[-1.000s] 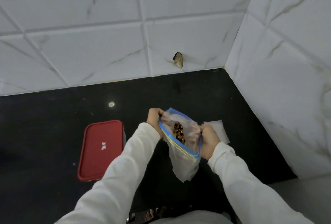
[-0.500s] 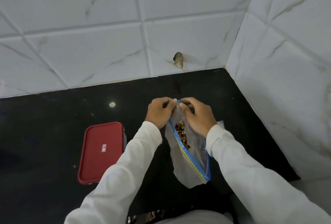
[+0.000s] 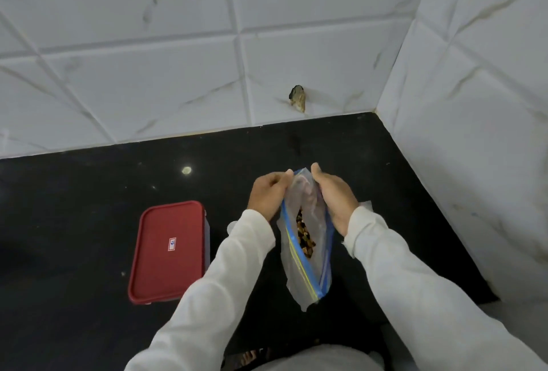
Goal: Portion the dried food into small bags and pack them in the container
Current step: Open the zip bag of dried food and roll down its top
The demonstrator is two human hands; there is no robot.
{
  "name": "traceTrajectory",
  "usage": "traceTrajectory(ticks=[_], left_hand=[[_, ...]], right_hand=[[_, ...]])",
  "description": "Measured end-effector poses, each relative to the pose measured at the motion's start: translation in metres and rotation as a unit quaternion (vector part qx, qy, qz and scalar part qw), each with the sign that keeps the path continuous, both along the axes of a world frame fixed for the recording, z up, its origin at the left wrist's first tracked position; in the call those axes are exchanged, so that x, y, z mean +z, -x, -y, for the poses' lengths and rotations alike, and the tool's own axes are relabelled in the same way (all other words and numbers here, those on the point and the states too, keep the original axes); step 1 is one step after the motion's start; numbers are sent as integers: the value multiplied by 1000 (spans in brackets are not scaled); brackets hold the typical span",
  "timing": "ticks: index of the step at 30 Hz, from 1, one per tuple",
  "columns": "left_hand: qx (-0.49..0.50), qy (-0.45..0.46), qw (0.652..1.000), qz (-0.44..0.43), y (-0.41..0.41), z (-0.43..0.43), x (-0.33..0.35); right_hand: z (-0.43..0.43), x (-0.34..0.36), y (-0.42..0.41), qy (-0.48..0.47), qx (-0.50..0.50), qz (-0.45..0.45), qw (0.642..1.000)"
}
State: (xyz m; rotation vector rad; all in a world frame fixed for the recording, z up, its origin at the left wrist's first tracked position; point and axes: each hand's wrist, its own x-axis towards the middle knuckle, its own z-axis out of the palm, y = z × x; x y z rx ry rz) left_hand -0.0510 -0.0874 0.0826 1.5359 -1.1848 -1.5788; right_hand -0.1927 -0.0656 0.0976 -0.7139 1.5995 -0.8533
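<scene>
A clear zip bag with a blue seal strip hangs above the black counter, dark brown dried food showing through its mouth. My left hand pinches the bag's top left edge. My right hand grips the top right side, fingers curled over the plastic. The mouth is narrowed, with the two sides of the seal close together. A container with a red lid, shut, lies flat on the counter to the left of my left sleeve.
The black counter ends at white marble-patterned tiled walls behind and on the right. A white piece of paper or plastic lies under my right wrist. A small brown mark sits on the back wall.
Both hands moved from the sides of the wide-open bag to its top end, and the mouth has narrowed. Now the hands have parted a little.
</scene>
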Motion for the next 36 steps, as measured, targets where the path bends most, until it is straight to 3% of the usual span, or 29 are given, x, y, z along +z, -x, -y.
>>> traceTrajectory(ticks=[2, 5, 8, 10, 12, 14, 16, 18, 21, 23, 24, 26, 28, 29, 32, 34, 36], left_hand=[[-61, 78, 989, 111, -12, -11, 6], [-115, 95, 962, 230, -23, -30, 16], [-102, 101, 961, 238, -28, -36, 19], [-83, 90, 973, 195, -29, -36, 19], [-43, 27, 994, 92, -32, -33, 17], [-5, -83, 996, -43, -33, -30, 17], [30, -211, 964, -160, -32, -29, 15], [94, -296, 915, -257, -29, -30, 5], [139, -325, 883, -309, -18, -36, 3], [137, -270, 924, -232, -17, -41, 7], [122, -248, 940, -202, -18, -44, 7], [87, -205, 957, -184, -23, -51, 4], [67, -122, 986, -89, -30, -59, -1], [60, -70, 996, -18, -32, -64, -3], [38, 12, 993, 112, -32, -75, -4], [26, -9, 995, 100, -28, -77, -6], [68, -61, 996, 6, -24, -76, -15]], right_hand=[[-17, 3, 6, 72, 48, -92, 992], [-42, 7, 15, 103, 120, -163, 974], [-48, -1, 17, 83, 158, -195, 965], [-49, 1, 14, 77, 133, -187, 970], [-46, -1, 11, 51, 84, -110, 989], [-40, -7, 9, 8, 5, 52, 999], [-34, -15, 10, -41, -75, 222, 971], [-32, -28, 11, -90, -129, 289, 944], [-35, -32, 13, -91, -152, 303, 936], [-36, -23, 11, -73, -132, 335, 930], [-38, -18, 11, -68, -101, 305, 944], [-46, -9, 13, -60, -6, 132, 989], [-60, -5, 16, -35, 78, -68, 994], [-68, -1, 17, -12, 106, -111, 988], [-77, -4, 19, 6, 156, -157, 975], [-74, -14, 18, 20, 164, -201, 966], [-70, -24, 16, 25, 117, -198, 973]])
